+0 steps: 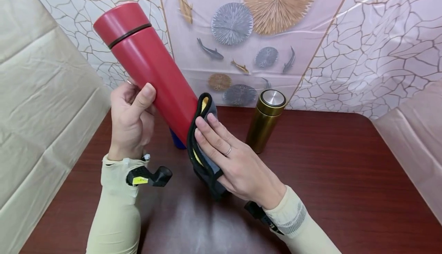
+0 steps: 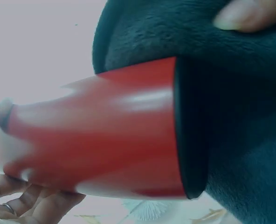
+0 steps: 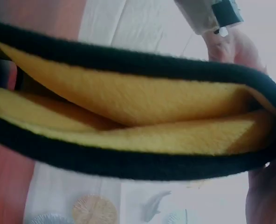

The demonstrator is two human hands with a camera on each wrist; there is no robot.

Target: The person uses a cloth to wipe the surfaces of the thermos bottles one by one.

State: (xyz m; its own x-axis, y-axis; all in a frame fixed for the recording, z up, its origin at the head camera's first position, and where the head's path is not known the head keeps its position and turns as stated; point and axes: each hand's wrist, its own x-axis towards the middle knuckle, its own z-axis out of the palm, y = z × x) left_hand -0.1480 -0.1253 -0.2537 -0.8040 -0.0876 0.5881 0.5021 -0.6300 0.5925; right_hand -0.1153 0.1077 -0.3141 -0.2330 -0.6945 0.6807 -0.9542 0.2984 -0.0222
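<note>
A red thermos flask [image 1: 162,77] is held up at a slant by my left hand [image 1: 132,116], its lid at the upper left. My left thumb lies along its side, and the other fingers curl behind it. At the flask's lower end, my right hand [image 1: 238,165] holds a folded grey microfibre cloth [image 1: 215,162] with black edging, its fingers stretched over it. The right thumb is hidden in the head view. In the left wrist view the flask's dark base [image 2: 191,130] faces the grey cloth. Yellow lining [image 3: 142,107] shows inside the fold in the right wrist view.
A gold flask [image 1: 264,123] with a shiny lid top stands on the dark red table [image 1: 328,169], right of the cloth. Part of a blue object [image 1: 177,141] shows behind the red flask. Patterned sheets [image 1: 193,70] hang behind, with pale cloth walls at both sides.
</note>
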